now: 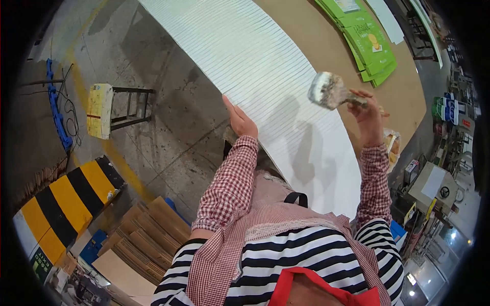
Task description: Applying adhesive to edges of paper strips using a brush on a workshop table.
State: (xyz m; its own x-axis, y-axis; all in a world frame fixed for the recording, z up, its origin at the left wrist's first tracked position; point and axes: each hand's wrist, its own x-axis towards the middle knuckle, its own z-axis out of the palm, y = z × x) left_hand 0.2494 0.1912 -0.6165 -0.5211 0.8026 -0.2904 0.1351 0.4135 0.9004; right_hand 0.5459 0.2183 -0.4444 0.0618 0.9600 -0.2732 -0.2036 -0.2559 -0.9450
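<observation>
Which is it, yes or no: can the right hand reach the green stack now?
Probably yes: the green stack lies beyond the right hand with nothing visible between, though the brush it holds would likely need setting down.

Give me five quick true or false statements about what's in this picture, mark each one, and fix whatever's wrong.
1. The right hand holds a wide brush. True.
2. The left hand is up in the air, well away from the white sheets. False: it is at their left edge.
3. The green sheets lie on the floor. False: they lie on the brown tabletop.
4. A stool stands to the left of the white sheets. True.
5. The striped barrier is red and white. False: it is yellow and black.
</observation>
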